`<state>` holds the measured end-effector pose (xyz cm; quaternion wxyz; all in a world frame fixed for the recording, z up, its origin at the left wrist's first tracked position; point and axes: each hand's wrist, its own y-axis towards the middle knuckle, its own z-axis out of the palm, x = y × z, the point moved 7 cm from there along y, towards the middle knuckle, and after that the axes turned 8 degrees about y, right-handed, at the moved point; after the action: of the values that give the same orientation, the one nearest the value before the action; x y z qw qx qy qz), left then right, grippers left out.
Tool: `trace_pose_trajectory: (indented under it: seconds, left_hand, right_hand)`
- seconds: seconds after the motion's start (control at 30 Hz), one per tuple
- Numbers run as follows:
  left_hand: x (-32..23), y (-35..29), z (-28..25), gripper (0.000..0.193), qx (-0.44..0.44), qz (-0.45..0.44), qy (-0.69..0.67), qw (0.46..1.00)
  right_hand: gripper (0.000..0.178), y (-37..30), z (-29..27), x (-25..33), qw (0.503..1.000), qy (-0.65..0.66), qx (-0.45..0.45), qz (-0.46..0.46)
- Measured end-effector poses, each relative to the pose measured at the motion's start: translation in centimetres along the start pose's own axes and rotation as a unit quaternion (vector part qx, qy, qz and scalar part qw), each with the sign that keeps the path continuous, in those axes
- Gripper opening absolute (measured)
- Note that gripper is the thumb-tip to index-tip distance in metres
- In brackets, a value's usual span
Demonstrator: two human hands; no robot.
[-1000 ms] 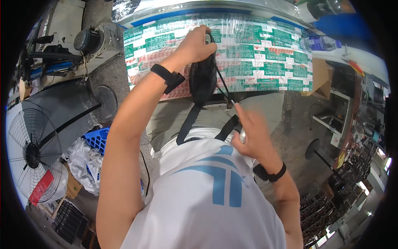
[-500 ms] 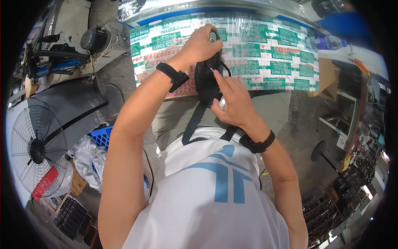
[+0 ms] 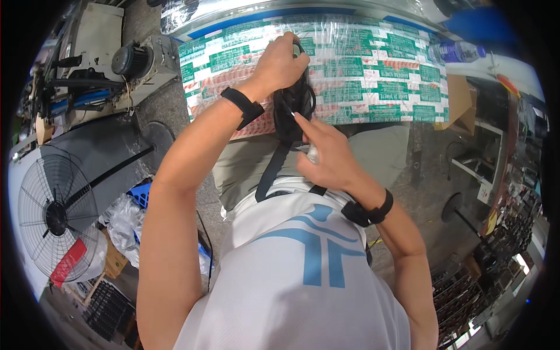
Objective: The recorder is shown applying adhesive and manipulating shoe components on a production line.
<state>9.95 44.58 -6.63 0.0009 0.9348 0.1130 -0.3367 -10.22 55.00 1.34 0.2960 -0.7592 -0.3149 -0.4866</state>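
A black, soft-looking piece [image 3: 287, 119] with loops and a dark strap hangs over the near edge of the taped surface, toward my lap. My left hand [image 3: 282, 63] is closed on its far end, where a small greenish part shows by the fingertips. My right hand [image 3: 329, 153] is closed with the index finger stretched along the black piece's right side. A slim, pale-tipped tool [image 3: 293, 114] pokes out at that fingertip, and something whitish shows in the palm. The tool's kind is hidden by my fingers, and so is the black piece's exact kind.
Green-and-white printed tape under clear film covers the work surface [image 3: 379, 76]. A bottle with a purple label [image 3: 462, 52] lies at its far right, above a cardboard box [image 3: 464, 108]. A caged floor fan [image 3: 56, 217] and a motor [image 3: 129, 60] stand at left.
My right hand has shifted slightly down, toward my body. The black piece's loops have moved and lie looser. My left hand keeps its hold.
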Motion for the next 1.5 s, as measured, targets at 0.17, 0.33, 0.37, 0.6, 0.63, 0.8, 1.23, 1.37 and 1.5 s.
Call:
trace_pose_trajectory:
  seconds: [0.17,0.33,0.37,0.6,0.63,0.8,1.23,1.37,1.5]
  left_hand:
    - [-0.9,0.1,-0.1,0.053,0.011,-0.03,-0.024,0.999]
    - [0.5,0.0,0.1,0.053,0.021,-0.014,-0.016,1.0]
    - [0.3,-0.1,0.3,0.053,0.024,-0.012,-0.02,0.999]
    - [0.0,0.1,0.8,0.056,0.047,0.001,-0.077,0.996]
    - [0.0,0.2,1.0,0.057,0.055,-0.001,-0.07,0.996]
    - [0.7,0.6,0.4,0.058,0.079,0.009,-0.069,0.994]
    - [-1.9,-10.7,0.7,0.104,-0.096,-0.107,-0.167,0.975]
    - [-1.7,-11.4,1.3,0.103,-0.057,-0.144,-0.123,0.98]
    - [1.7,-10.3,-0.7,0.093,-0.026,-0.223,-0.336,0.915]
  right_hand:
    - [0.075,3.4,2.9,0.7,0.988,-0.093,-0.02,-0.119]
    - [0.08,-1.3,0.2,0.2,0.992,-0.073,0.014,-0.103]
    - [0.082,-1.6,-0.7,0.4,0.992,-0.072,0.016,-0.099]
    - [0.079,1.7,-1.0,-0.7,0.964,-0.213,-0.081,-0.134]
    - [0.081,1.6,-1.0,-1.1,0.961,-0.231,-0.068,-0.133]
    - [0.086,-2.0,-0.6,0.3,0.961,-0.244,-0.041,-0.125]
    - [0.089,2.1,-8.1,-10.1,0.951,-0.204,-0.23,-0.015]
    - [0.09,5.0,-10.9,-13.5,0.925,-0.274,-0.26,-0.032]
    - [0.092,5.6,-10.6,-13.6,0.897,-0.32,-0.294,-0.076]
